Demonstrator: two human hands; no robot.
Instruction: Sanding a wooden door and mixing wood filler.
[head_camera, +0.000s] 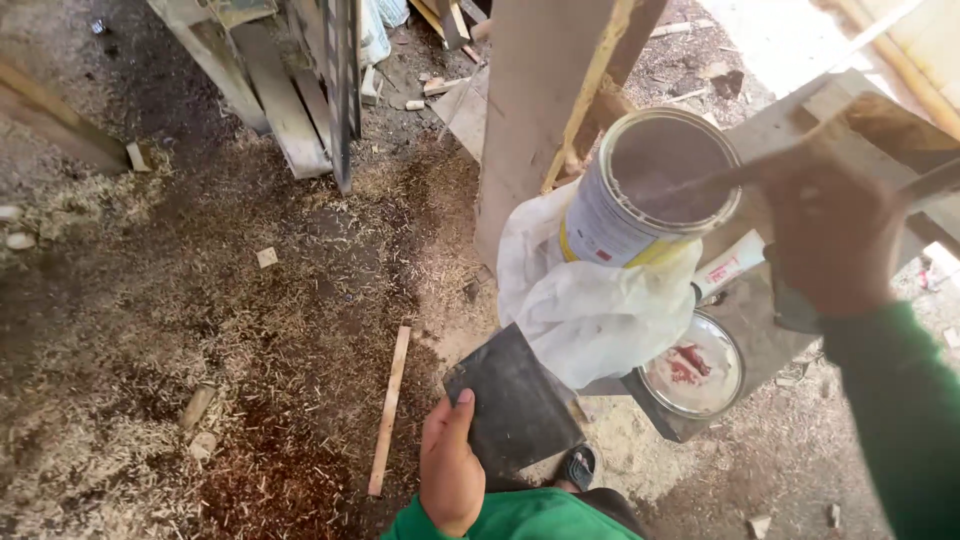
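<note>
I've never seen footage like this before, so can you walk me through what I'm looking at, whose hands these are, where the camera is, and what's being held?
There is no machine here. One camera sits on a person's head and looks down at their own two bare hands, both in green sleeves. The left hand holds a flat dark board by its edge. The right hand grips a thin tool whose tip reaches into an open paint can with pale purplish paint inside. The can stands on a rough wooden bench, beside a crumpled white plastic bag and the can's lid, smeared red. Below is a dirt floor covered in sawdust, with a thin wooden stick and scrap planks.
</note>
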